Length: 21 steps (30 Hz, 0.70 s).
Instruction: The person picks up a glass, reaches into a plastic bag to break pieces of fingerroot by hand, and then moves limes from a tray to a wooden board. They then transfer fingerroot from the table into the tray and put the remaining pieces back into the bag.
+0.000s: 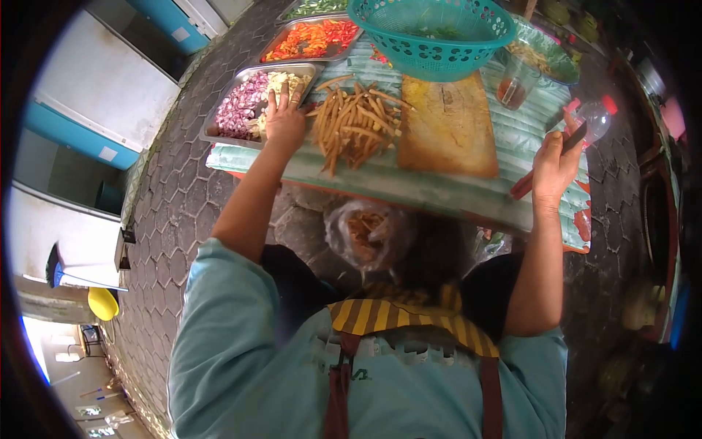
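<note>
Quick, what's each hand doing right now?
Left hand: open, fingers spread, resting on the metal tray of chopped vegetables.
Right hand: closed around a knife with a red handle.

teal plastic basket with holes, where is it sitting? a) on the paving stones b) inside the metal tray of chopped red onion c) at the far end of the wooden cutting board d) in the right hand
c: the teal plastic basket sits at the far end of the wooden cutting board.
</note>
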Motion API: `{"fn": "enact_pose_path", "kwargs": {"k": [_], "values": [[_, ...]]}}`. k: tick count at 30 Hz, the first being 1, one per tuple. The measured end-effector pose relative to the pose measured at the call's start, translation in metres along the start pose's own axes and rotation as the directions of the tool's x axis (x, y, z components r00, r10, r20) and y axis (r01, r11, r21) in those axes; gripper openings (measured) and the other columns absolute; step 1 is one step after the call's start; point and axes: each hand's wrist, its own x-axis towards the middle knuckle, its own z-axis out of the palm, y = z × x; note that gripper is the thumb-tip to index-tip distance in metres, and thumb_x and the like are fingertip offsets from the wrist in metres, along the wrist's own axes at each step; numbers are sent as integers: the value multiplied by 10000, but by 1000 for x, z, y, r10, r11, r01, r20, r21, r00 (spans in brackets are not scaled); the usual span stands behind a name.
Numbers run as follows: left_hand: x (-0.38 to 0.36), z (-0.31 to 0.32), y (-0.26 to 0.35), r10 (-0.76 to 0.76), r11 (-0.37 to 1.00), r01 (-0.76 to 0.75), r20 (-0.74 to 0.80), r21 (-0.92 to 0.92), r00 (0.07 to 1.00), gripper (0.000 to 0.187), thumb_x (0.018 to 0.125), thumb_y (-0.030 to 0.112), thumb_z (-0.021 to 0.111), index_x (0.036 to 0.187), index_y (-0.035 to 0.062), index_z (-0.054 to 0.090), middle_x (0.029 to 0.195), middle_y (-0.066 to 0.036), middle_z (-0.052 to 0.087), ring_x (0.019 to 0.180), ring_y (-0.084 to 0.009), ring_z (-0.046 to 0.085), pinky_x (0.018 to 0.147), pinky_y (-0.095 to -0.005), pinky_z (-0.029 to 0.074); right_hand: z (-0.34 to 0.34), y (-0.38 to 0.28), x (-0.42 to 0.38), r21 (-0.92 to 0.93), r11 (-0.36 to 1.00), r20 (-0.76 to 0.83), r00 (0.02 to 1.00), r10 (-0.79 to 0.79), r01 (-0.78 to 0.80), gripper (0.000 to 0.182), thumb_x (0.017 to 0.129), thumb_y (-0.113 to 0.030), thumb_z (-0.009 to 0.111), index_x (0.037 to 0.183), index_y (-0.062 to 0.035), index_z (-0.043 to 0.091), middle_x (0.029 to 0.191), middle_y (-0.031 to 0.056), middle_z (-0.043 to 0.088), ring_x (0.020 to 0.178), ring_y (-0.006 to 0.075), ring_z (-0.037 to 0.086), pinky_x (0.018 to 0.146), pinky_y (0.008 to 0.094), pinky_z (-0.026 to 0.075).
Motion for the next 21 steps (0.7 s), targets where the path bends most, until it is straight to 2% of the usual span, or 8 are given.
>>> {"fn": "enact_pose_path", "kwargs": {"k": [6, 9, 12, 13, 15, 17, 19, 21], "values": [[5, -2, 5, 44, 999, -41, 109, -21, 993, 418, 902, 280, 417, 1314, 292, 486, 1528, -9, 121, 1408, -309, 5, 1109, -536, -1, 4, -2, -8, -106, 990, 29, 995, -90, 93, 310, 892, -44, 459, 1200, -31, 494, 689, 3, 484, 563, 57, 426, 532, 225, 389], [-11, 4, 9, 9, 996, -19, 119, 84, 993, 425, 893, 241, 424, 1310, 284, 490, 1529, -3, 116, 1408, -304, 8, 1107, -545, 5, 7, 8, -10, -101, 993, 81, 995, -60, 68, 249, 895, -47, 460, 1120, -22, 564, 663, 3, 486, 546, 59, 437, 521, 229, 389], [-32, 20, 7, 49, 991, -59, -89, -121, 995, 370, 882, 205, 474, 1242, 247, 553, 1522, 30, 122, 1407, -286, 46, 1107, -551, 51, 11, 12, -13, -78, 997, 147, 988, 36, -25, 237, 941, -154, 456, 1064, -19, 606, 672, 13, 516, 500, 66, 459, 475, 238, 388], [-40, 15, 11, 8, 1000, -8, -33, 16, 999, 351, 874, 217, 493, 1210, 271, 576, 1517, 30, 146, 1404, -283, 73, 1102, -559, 55, 13, 9, -15, -95, 995, 167, 984, 53, -38, 237, 941, -154, 456, 1064, -19, 606, 672, 13, 516, 500, 66, 459, 475, 238, 388], [-66, 6, 12, 3, 1000, -4, -8, -30, 1000, 322, 862, 227, 516, 1166, 284, 603, 1506, 27, 183, 1398, -273, 105, 1100, -565, 54, 16, 2, -20, 16, 985, 175, 970, 167, -173, 284, 957, -215, 443, 1064, -6, 602, 666, 19, 512, 494, 69, 458, 456, 235, 381], [-91, 12, 14, 5, 990, -29, -172, -141, 985, 324, 820, 257, 596, 1143, 254, 618, 1444, 14, 311, 1358, -280, 199, 1079, -570, 103, 13, 4, -22, 0, 989, 231, 962, 143, -147, 297, 960, -237, 443, 1057, -7, 603, 659, 19, 510, 481, 64, 449, 430, 225, 365], [-113, 5, 22, -2, 977, -33, -164, -209, 986, 312, 821, 255, 602, 1127, 205, 625, 1345, -5, 438, 1302, -277, 291, 1066, -567, 133, 13, 0, -23, 141, 961, 237, 951, 201, -239, 286, 960, -245, 449, 1048, -24, 608, 652, 10, 507, 470, 56, 436, 413, 216, 350], [-124, 7, 31, 7, 970, -50, -178, -240, 984, 289, 824, 251, 601, 1104, 184, 630, 1258, -10, 507, 1244, -257, 365, 1066, -545, 155, 15, -5, -23, 149, 962, 239, 952, 189, -228, 279, 960, -239, 447, 1045, -27, 608, 650, 8, 507, 468, 55, 433, 409, 215, 346]]}}
